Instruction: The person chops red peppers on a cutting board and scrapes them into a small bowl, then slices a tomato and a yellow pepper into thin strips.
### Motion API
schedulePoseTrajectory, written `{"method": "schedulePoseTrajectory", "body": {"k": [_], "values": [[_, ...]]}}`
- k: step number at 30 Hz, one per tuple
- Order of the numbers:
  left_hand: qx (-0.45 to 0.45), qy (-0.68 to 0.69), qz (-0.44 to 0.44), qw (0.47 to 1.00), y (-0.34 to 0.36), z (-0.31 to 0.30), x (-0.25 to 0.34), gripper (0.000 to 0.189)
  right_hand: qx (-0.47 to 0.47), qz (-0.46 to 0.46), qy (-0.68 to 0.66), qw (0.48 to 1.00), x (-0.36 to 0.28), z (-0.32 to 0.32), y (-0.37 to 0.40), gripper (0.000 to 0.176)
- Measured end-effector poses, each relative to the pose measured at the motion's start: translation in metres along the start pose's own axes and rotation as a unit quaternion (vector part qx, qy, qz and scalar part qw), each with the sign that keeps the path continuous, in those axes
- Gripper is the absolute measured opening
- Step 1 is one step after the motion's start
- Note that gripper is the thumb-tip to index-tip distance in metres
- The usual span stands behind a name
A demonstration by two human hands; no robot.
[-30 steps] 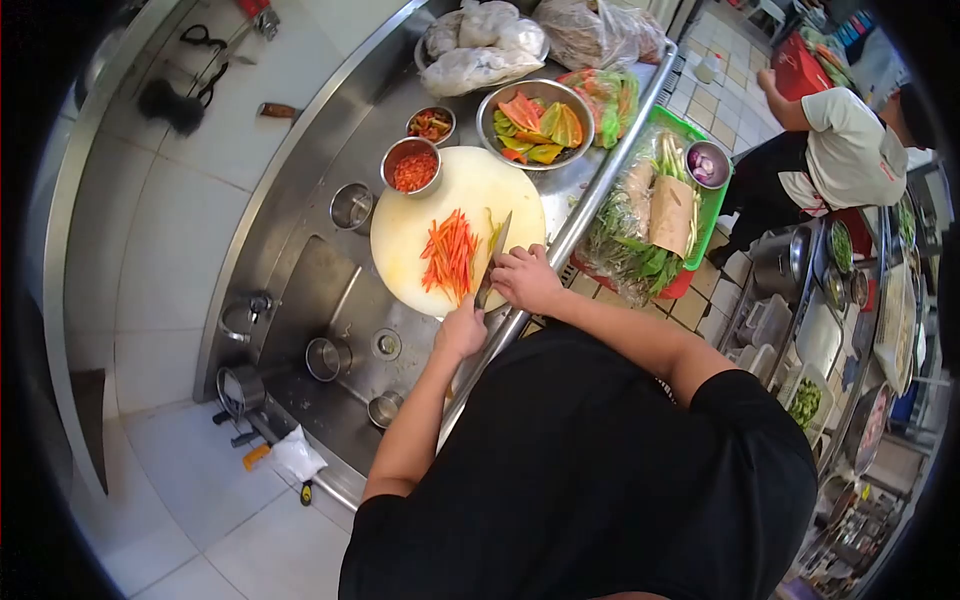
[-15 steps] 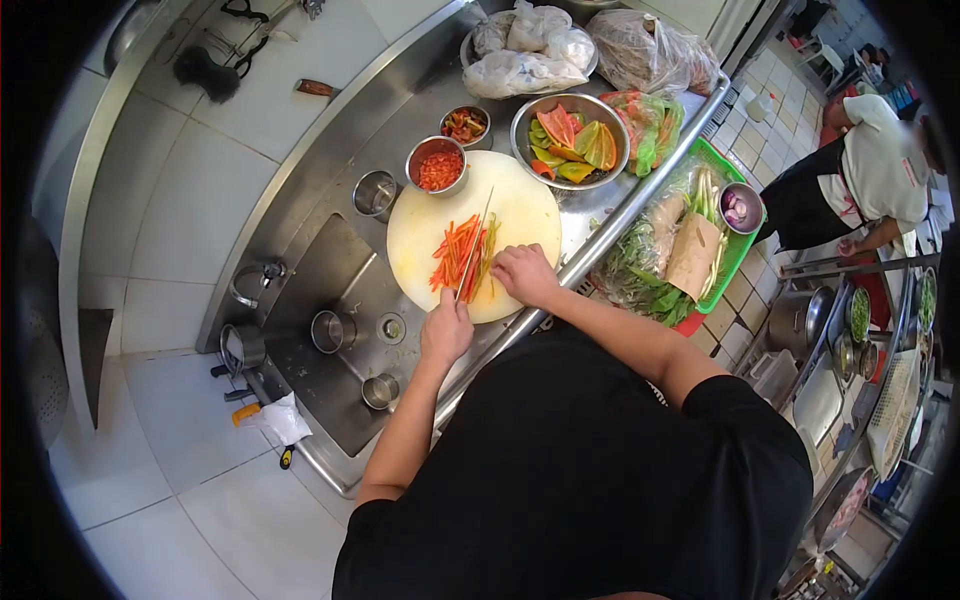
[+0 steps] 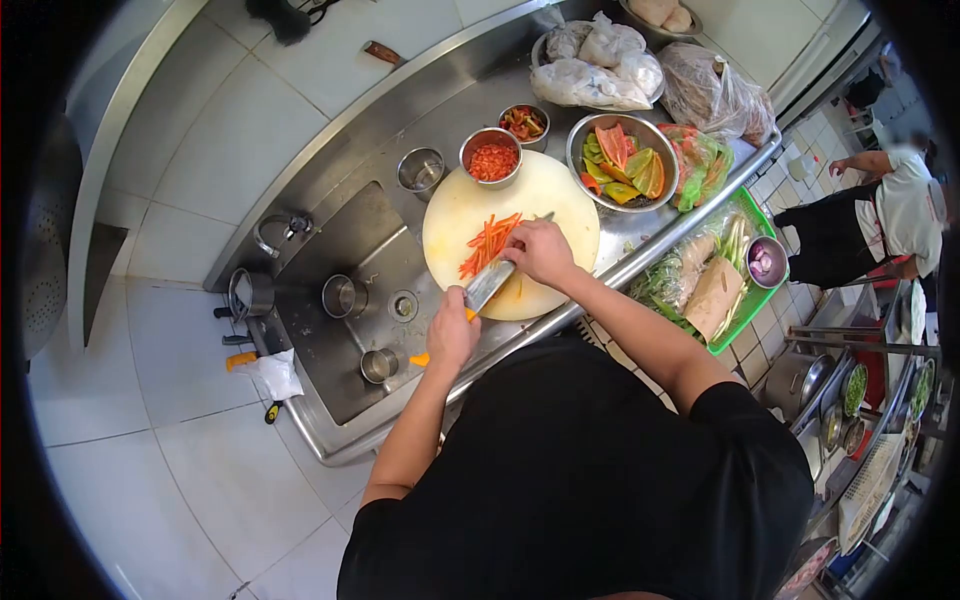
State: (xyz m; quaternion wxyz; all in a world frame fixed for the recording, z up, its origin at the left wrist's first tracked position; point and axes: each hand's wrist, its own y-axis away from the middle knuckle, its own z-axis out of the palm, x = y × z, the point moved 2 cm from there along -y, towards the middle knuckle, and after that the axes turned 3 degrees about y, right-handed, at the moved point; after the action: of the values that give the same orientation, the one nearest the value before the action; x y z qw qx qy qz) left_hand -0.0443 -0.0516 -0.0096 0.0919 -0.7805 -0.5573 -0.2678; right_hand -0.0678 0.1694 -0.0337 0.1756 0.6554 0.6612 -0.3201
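Observation:
My left hand [image 3: 453,327] is closed round the yellow handle of a knife [image 3: 488,285], whose broad blade points up and right over a round white cutting board [image 3: 575,215]. The fingers of my right hand [image 3: 538,250] are bent together against the blade and cover part of it. Beside the blade lie thin red pepper strips [image 3: 490,242]; a few pieces show beneath it. At the board's upper edge stands a metal cup of chopped red pepper [image 3: 492,161], with a cup of mixed pepper pieces [image 3: 522,124] behind.
A bowl of pepper pieces [image 3: 622,165] sits right of the board, bagged food [image 3: 598,65] behind. The sink [image 3: 345,235] with metal cups is at left. Beyond the counter's rail [image 3: 690,225] are a green basket [image 3: 745,320] of vegetables and another person [image 3: 850,215].
The view has shifted, so the board appears farther right. The blade has turned to show its flat side, and my right hand has moved from the pepper strips onto it.

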Motion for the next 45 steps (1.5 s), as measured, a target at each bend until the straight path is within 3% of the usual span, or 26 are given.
{"method": "schedulePoseTrajectory", "body": {"k": [5,9,12,13,15,18,23,24,25,28,30,32,33,34,35,36,37,39,41,42,44,45], "values": [[-0.057,0.004,0.025,0.998,0.008,0.01,-0.004,0.038,-0.031,-0.012,0.091,0.995,0.014,0.02,-0.014,0.018],[-0.136,0.023,0.005,0.99,0.014,0.007,0.0,0.034,0.14,0.06,0.022,0.988,0.05,-0.016,-0.037,0.016],[-0.243,0.08,-0.014,0.967,0.01,0.02,-0.007,0.041,0.204,0.16,0.09,0.962,0.132,-0.044,-0.052,0.039],[-0.241,0.081,-0.008,0.967,0.007,0.028,-0.011,0.041,0.128,0.25,0.144,0.949,0.151,-0.053,-0.056,0.058],[-0.272,0.09,0.015,0.958,0.0,0.045,-0.019,0.041,0.099,0.295,0.163,0.936,0.186,-0.063,-0.059,0.071],[-0.274,0.035,0.018,0.961,-0.008,0.045,-0.018,0.035,0.071,0.327,0.166,0.927,0.208,-0.067,-0.058,0.074],[-0.227,-0.021,-0.009,0.974,-0.01,0.021,-0.017,0.03,-0.007,0.412,0.157,0.898,0.195,-0.072,-0.054,0.067],[-0.232,-0.018,0.003,0.972,-0.01,0.019,-0.017,0.031,0.062,0.408,0.147,0.899,0.199,-0.067,-0.051,0.053],[-0.237,-0.023,0.012,0.971,-0.011,0.021,-0.017,0.031,0.112,0.427,0.107,0.891,0.2,-0.065,-0.051,0.05],[-0.246,0.054,0.086,0.964,-0.009,0.027,-0.013,0.03,0.159,0.483,0.052,0.86,0.197,-0.062,-0.054,0.039],[-0.276,0.037,0.104,0.955,-0.014,0.044,-0.024,0.03,0.279,0.39,0.003,0.877,0.19,-0.071,-0.05,0.03],[-0.31,0.009,0.077,0.947,-0.015,0.053,-0.023,0.032,0.311,0.298,-0.014,0.902,0.178,-0.078,-0.045,0.027],[-0.291,0.029,0.083,0.953,-0.015,0.051,-0.025,0.032,0.348,0.227,-0.017,0.909,0.167,-0.08,-0.039,0.026],[-0.271,0.05,0.086,0.957,-0.013,0.05,-0.033,0.031,0.365,0.215,-0.011,0.906,0.141,-0.085,-0.031,0.023],[-0.275,0.041,0.043,0.96,-0.016,0.051,-0.041,0.031,0.323,0.168,0.02,0.931,0.131,-0.083,-0.023,0.02],[-0.279,0.03,-0.001,0.96,-0.019,0.054,-0.051,0.031,0.386,0.101,0.037,0.916,0.114,-0.07,-0.011,0.022],[-0.253,0.058,-0.017,0.966,-0.023,0.06,-0.066,0.028,0.252,0.126,0.017,0.959,0.079,-0.076,0.001,0.018],[-0.251,0.032,-0.043,0.967,-0.03,0.046,-0.059,0.025,0.188,0.074,0.066,0.977,0.046,-0.043,0.034,0.026],[-0.249,-0.001,-0.02,0.968,-0.032,0.037,-0.04,0.024,0.052,0.129,0.143,0.98,0.049,0.022,0.06,0.038],[-0.241,-0.032,-0.008,0.97,-0.032,0.034,-0.033,0.023,0.053,0.133,0.143,0.979,0.033,0.018,0.07,0.038],[-0.248,-0.048,-0.012,0.967,-0.034,0.033,-0.022,0.024,-0.135,0.119,0.196,0.964,-0.018,0.004,0.087,0.054],[-0.254,-0.064,-0.017,0.965,-0.034,0.032,-0.02,0.024,-0.133,0.12,0.196,0.964,-0.016,0.007,0.088,0.054]]}}
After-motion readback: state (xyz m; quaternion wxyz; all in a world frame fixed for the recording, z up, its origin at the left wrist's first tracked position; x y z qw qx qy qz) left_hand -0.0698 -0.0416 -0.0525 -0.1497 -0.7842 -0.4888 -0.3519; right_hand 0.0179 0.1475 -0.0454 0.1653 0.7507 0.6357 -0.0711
